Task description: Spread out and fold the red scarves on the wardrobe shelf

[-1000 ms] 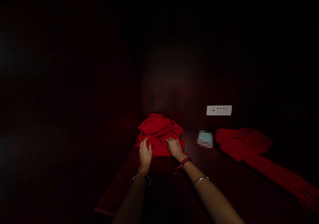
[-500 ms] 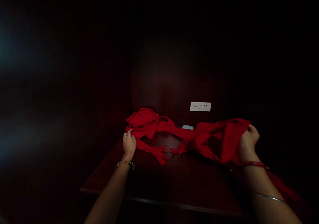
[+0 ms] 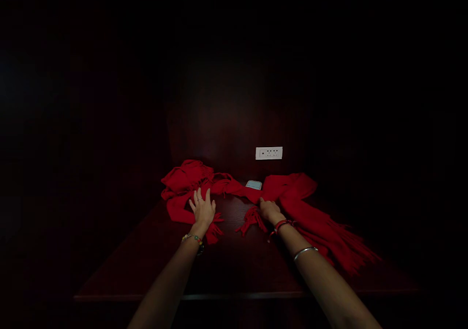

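No readable text on the pale card or wall socket (too dim)

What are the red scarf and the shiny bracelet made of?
The red scarf looks like soft woven cloth, maybe wool, with a dull finish: it bunches into folds and ends in fringe. The shiny bracelet seems to be smooth, polished metal, because it's silvery and catches light.
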A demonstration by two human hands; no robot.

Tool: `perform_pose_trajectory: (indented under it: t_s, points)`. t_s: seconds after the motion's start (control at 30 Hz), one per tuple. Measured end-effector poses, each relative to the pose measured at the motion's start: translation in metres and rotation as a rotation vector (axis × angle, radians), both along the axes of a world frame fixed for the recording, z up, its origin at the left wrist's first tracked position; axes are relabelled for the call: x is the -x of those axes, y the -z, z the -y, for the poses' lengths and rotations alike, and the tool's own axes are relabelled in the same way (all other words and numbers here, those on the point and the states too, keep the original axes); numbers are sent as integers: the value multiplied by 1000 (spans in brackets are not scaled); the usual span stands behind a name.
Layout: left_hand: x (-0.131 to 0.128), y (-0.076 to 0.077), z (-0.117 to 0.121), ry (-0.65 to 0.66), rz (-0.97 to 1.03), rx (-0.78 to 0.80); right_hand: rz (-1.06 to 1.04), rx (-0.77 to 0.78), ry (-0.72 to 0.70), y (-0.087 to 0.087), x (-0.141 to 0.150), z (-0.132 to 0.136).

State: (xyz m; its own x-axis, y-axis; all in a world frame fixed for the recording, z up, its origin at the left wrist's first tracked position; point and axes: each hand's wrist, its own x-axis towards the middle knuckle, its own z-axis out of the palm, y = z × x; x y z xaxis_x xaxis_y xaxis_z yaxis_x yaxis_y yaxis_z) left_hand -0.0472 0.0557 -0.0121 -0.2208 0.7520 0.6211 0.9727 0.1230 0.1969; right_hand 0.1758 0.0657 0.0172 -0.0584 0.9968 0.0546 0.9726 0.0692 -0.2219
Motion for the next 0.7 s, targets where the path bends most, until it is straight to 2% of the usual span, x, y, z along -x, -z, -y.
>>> perform_pose_trajectory:
  t_s: [0.07,0.17,0.2,0.3,0.33,0.37,0.4,0.47,0.53,0.6,0.7]
  points:
    - [-9,2,-6,61,10,32,-22,34,-41,3,1,-1]
    - [-11,3,-11,160,-6,62,-64,75,-192,1,4,10]
    - [-9,2,-12,169,-11,62,-85,128,-285,-2,5,16]
    - [-1,0,-12,135,-8,43,-179,410,-715,-12,10,33]
    - [1,0,-11,120,-3,35,-213,451,-808,-16,12,36]
    - [2,-1,-10,113,-2,28,-237,427,-832,-20,13,36]
    - [3,-2,-9,113,-4,23,-240,340,-772,-23,15,34]
    - [4,-3,-7,108,-4,12,-168,90,-490,-24,19,24]
    - [7,-2,-6,76,8,2,-54,-6,-267,-18,25,12]
    - [13,1,-5,12,41,7,13,21,-175,-7,31,4]
    - [25,7,-8,-88,144,121,0,36,-169,8,38,0]
